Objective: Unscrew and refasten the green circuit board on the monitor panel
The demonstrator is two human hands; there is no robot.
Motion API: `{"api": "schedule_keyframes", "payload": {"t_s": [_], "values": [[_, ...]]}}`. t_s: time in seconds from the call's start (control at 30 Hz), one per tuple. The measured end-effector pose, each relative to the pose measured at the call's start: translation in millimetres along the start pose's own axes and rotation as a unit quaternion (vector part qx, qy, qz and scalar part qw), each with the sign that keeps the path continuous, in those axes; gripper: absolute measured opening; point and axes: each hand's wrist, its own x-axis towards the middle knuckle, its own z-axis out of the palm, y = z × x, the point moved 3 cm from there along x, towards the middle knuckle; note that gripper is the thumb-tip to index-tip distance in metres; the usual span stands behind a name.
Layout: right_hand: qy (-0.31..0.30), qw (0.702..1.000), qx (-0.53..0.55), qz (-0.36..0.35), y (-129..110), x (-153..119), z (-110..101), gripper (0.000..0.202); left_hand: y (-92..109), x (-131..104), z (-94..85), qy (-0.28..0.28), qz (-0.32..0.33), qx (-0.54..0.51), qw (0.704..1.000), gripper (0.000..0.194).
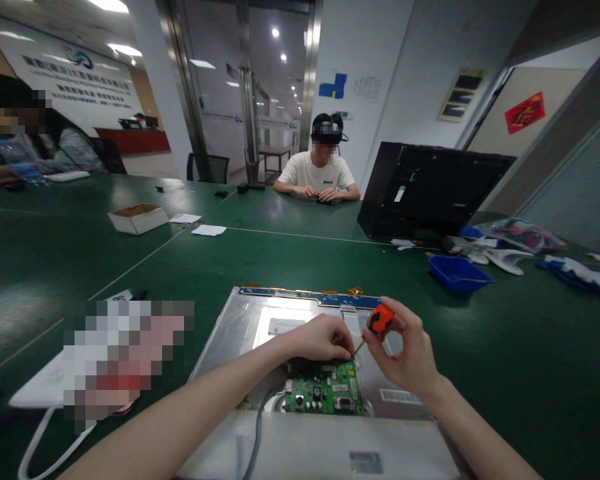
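Note:
My right hand grips an orange and black screwdriver, its thin shaft slanting down and left toward the top right corner of a green circuit board. At that same corner my left hand has its fingers bent and closed near the screwdriver's tip; whatever they pinch is hidden. The board sits on the metal back of a flat display panel lying on the table. Along the panel's far edge runs a narrow blue circuit strip. A grey cable leads from the board's left side toward me.
On the green table stand a white box, a blue tray and a black monitor housing. Blue and white gloves lie far right. A blurred-out item lies left. Another person sits opposite.

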Motion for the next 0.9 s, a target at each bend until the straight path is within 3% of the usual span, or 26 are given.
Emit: {"api": "schedule_keyframes", "payload": {"t_s": [0.9], "values": [[0.010, 1.000, 0.004, -0.025, 1.4, -2.3, -0.8, 0.067, 2.6, 1.3, -2.3, -0.019, -0.003, -0.009, 1.000, 0.017]]}}
